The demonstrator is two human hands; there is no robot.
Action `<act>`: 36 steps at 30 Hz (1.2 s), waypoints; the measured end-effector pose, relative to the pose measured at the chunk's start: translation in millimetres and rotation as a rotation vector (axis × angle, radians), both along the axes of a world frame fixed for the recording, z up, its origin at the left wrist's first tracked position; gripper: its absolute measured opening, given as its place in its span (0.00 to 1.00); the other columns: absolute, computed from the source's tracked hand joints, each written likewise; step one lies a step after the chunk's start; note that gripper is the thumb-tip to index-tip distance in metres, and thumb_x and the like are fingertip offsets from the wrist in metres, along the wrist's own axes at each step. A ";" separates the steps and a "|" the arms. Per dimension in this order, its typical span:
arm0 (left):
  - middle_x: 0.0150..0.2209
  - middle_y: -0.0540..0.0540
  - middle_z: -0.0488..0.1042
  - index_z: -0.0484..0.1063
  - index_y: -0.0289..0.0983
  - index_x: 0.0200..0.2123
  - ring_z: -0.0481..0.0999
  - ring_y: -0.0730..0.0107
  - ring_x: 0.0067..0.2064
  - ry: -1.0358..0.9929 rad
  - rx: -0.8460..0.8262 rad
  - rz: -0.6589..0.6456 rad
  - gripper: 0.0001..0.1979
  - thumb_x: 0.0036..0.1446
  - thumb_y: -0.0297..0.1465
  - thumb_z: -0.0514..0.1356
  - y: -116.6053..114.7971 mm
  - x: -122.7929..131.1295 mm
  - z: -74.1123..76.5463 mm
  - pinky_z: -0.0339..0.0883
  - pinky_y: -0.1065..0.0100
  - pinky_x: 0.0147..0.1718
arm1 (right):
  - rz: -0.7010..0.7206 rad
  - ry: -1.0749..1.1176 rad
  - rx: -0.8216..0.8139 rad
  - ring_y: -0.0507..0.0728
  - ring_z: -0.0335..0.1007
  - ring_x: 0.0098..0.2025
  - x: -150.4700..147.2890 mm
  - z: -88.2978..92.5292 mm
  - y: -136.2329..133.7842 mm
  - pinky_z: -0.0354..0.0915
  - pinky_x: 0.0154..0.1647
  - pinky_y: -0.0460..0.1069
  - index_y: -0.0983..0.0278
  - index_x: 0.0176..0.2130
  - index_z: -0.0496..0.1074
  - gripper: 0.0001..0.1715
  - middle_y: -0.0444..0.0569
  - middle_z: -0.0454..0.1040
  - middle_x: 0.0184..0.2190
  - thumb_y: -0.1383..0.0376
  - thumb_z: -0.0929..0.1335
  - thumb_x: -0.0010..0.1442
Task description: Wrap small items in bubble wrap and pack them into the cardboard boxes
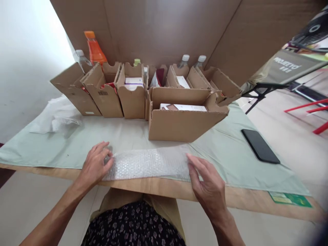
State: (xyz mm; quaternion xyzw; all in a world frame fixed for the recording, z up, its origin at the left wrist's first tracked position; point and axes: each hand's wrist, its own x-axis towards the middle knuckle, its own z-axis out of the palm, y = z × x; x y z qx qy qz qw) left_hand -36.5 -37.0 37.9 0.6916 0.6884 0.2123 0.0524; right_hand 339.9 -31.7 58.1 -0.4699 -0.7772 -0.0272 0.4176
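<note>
A strip of clear bubble wrap [151, 162] lies across the front of the table, its long side close to the wooden edge. At its left end, my left hand [96, 162] is closed, thumb and curled fingers gripping the plastic. My right hand [207, 179] pinches the right end between thumb and fingers. Behind the wrap stands a wide cardboard box [184, 124], open at the top, with a flat white packet [189, 107] inside.
Several narrow cardboard bins [133, 106] line the back, with bottles such as an orange one [94, 48] behind them. Crumpled clear plastic [58, 114] lies at left. A black phone [260, 147] rests at right, above a green card [290, 199] at the table edge.
</note>
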 end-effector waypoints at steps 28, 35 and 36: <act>0.32 0.47 0.78 0.78 0.40 0.56 0.77 0.66 0.32 -1.080 -0.582 0.010 0.24 0.55 0.36 0.65 -89.3 19.7 30.6 0.73 0.63 0.36 | 0.261 0.399 -0.581 0.56 0.80 0.36 -122.2 -39.7 -45.8 0.75 0.38 0.49 0.61 0.47 0.77 0.10 0.48 0.83 0.38 0.66 0.67 0.70; 0.44 0.42 0.79 0.68 0.36 0.65 0.78 0.62 0.41 -0.558 -0.083 0.116 0.31 0.61 0.39 0.61 -61.3 48.5 10.6 0.74 0.61 0.42 | 0.163 0.341 -0.844 0.53 0.69 0.26 -128.9 -31.5 -21.4 0.66 0.29 0.47 0.63 0.63 0.71 0.25 0.39 0.72 0.24 0.61 0.66 0.69; 0.40 0.44 0.78 0.66 0.35 0.66 0.77 0.64 0.37 -0.543 -0.095 0.100 0.30 0.62 0.38 0.59 -57.4 52.4 5.2 0.73 0.63 0.39 | 0.151 0.311 -0.830 0.53 0.70 0.26 -130.1 -32.5 -20.4 0.66 0.30 0.47 0.63 0.64 0.70 0.26 0.40 0.73 0.25 0.61 0.67 0.69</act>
